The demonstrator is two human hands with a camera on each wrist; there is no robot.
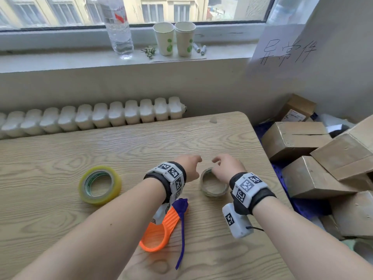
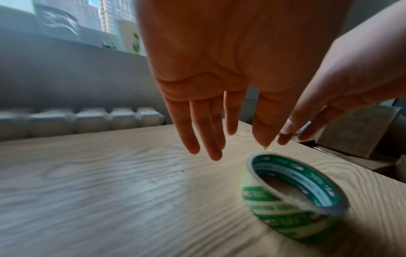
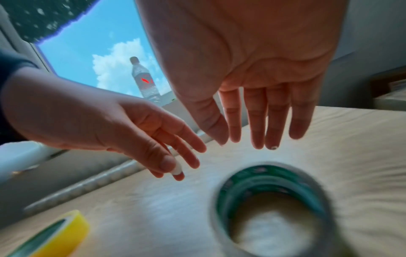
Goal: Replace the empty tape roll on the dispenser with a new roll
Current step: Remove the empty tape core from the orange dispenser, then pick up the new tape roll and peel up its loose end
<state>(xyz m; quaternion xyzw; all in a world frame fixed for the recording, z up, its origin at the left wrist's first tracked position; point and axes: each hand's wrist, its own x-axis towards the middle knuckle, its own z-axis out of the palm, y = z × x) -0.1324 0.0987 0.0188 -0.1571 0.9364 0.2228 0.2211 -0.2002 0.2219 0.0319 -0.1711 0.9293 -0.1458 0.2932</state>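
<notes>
While both hands hover: nothing is held; the scene runs outward from the near counter edge.
Counter: pale wood-grain counter, rounded at its far right corner.
Dispenser: one orange and purple plastic tape dispenser lies nearest, partly under the left forearm, with no roll on it.
New roll: one full yellow-tinted clear tape roll with a green-printed core lies flat to the left, well apart from the hands.
Empty roll: one nearly bare grey cardboard tape core with green print inside lies flat on the counter between the wrists, below the fingers.
Left hand grip: left hand is relaxed, fingers spread and pointing down above the core, touching nothing in the left wrist view.
Right hand grip: right hand is likewise loose, fingers straight and hanging over the core's far rim; whether a fingertip brushes it cannot be told.
Wrist gear: two white marker-printed units on black straps, one per wrist.
Right of the counter: several brown cardboard boxes stacked on blue-purple cloth.
Behind the counter: one white ribbed radiator along a grey wall.
Wall sign: one white sheet with handwritten characters.
Sill: one clear plastic water bottle, two white paper cups with green dots, two small markers.
Window: pale buildings outside.
</notes>
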